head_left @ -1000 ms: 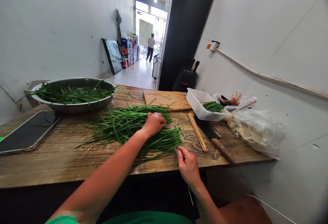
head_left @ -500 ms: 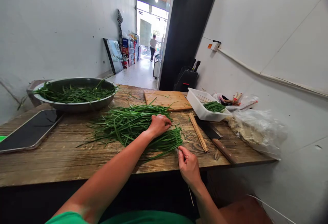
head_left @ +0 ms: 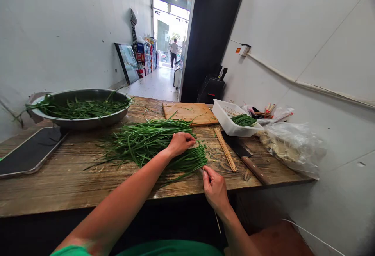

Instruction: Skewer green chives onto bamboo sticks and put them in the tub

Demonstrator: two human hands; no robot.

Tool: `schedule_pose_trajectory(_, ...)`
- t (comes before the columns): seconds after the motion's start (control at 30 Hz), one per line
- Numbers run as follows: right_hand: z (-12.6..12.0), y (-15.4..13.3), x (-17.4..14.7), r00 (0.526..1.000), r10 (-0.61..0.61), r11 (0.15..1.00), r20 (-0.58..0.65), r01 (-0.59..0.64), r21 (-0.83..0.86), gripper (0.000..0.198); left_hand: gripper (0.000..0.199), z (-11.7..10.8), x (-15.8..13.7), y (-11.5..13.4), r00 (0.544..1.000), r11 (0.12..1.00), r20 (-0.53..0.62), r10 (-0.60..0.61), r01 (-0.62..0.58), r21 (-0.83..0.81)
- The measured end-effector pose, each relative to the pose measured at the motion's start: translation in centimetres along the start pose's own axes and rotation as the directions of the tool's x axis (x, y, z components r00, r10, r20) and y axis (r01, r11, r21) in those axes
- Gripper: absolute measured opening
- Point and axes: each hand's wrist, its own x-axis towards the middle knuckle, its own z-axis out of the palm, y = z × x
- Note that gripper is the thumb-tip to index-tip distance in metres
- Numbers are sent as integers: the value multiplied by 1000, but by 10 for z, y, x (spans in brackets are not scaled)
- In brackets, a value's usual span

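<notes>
A heap of green garlic chives (head_left: 140,139) lies across the wooden table, cut ends toward the right. My left hand (head_left: 181,144) rests over these ends, with thumb and fingers closed in a pinch on the chives; how many stalks it grips is hidden. Just below the cut ends, my right hand (head_left: 216,187) is closed around a thin bamboo skewer (head_left: 217,223). The skewer's tip shows by the fingertips, and its other end points down past the table edge. A bundle of bamboo skewers (head_left: 225,149) lies to the right of the chives.
A cleaver (head_left: 253,168) lies right of the skewers. Behind it stand a white plastic tub (head_left: 231,128) with skewered chives and a plastic bag (head_left: 290,143). A cutting board (head_left: 190,112), a metal bowl (head_left: 88,123) of greens and a phone-like slab (head_left: 32,152) surround the heap.
The camera view has shifted slightly. Both hands keep nearly the same place and grip. In the far doorway a person has moved a little.
</notes>
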Motion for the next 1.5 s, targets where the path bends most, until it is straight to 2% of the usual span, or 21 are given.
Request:
schedule_pose_trajectory(0.7,0,-2,0,999,-26,1000,-29,25,-4,32,20,3,-1,-3,996,995,3,94,-94,-46)
schedule_pose_trajectory(0.77,0,-1,0,999,-23,1000,-37,23,-6,32,21,-2,-3,0,989,989,54,136,-133,-58)
schedule_pose_trajectory(0.87,0,-1,0,998,-19,1000,-54,19,-8,32,27,-16,-5,5,946,970,219,239,-222,-103)
schedule_pose_trajectory(0.9,0,-1,0,998,-17,1000,-54,17,-9,32,29,-20,-6,5,943,970,230,241,-225,-93)
schedule_pose_trajectory(0.93,0,-1,0,998,-16,1000,-54,15,-12,32,30,-24,-6,4,957,976,190,219,-212,-55)
schedule_pose_trajectory(1.0,0,-2,-1,999,-13,1000,-47,12,-20,32,28,-29,-4,0,987,984,8,159,-160,85)
schedule_pose_trajectory(1.07,-1,-3,-1,999,-11,1000,-45,10,-22,32,22,-29,-3,-7,979,963,-118,167,-136,235)
schedule_pose_trajectory(1.17,-1,-3,-1,999,-8,1000,-40,7,-12,33,15,-23,-2,-16,972,900,-37,232,-200,386)
schedule_pose_trajectory(1.27,-1,-2,-1,1000,0,1000,-31,0,-7,33,9,-19,-3,-19,973,861,20,229,-212,463)
schedule_pose_trajectory(1.5,0,0,0,999,-14,1000,-49,13,-25,32,6,-24,-6,-20,992,859,-26,120,-91,504)
